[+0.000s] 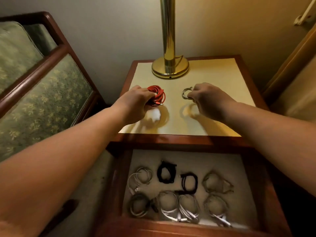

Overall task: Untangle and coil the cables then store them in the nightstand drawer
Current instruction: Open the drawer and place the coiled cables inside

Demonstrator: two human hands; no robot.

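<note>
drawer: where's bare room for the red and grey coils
Bare liner runs along the drawer's back edge, widest at back right, behind the right black coil and beige coil. The front row of four coils is packed tight.

Wood-edged nightstand top [213, 100], brass lamp base [170, 69] at its back, open drawer [196, 161] below lined with coiled cables [171, 213]

Dim warm light, glare on tabletop [213, 79], soft blur, bent edges
</note>
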